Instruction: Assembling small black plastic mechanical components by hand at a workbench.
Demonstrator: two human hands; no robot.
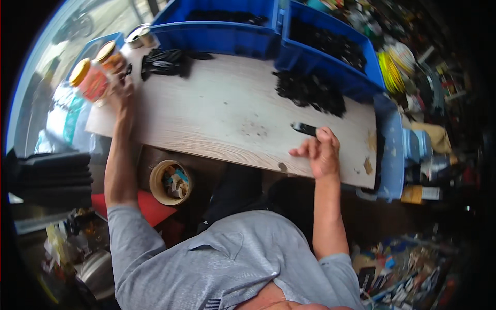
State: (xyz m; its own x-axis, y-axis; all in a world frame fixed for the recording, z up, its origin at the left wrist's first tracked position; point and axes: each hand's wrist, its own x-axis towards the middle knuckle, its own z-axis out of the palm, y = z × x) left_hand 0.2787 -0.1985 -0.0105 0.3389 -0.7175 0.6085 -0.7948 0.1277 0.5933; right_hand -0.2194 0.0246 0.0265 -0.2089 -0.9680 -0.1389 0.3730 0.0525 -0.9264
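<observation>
My right hand (324, 154) is over the right front of the pale wooden table, its thumb and index finger closed on a short black bar-shaped piece (305, 128). That piece has a pale, shiny end pointing left; the other fingers curl loosely below it. At the table's far left corner, my left hand (120, 90) is somewhat blurred, with a small dark piece (128, 68) at its fingertips. Beside that hand stand a jar with a yellow lid and pinkish label (93, 82) and a second lidded jar (107, 51). A bundle of black strips (168, 64) lies right of it.
Two blue bins (217, 39) (330, 72) holding black parts line the table's far edge. A heap of black pieces (310, 93) lies before the right bin. An open can (139, 37) stands far left. Below the front edge sits a round bucket (154, 186) with scraps.
</observation>
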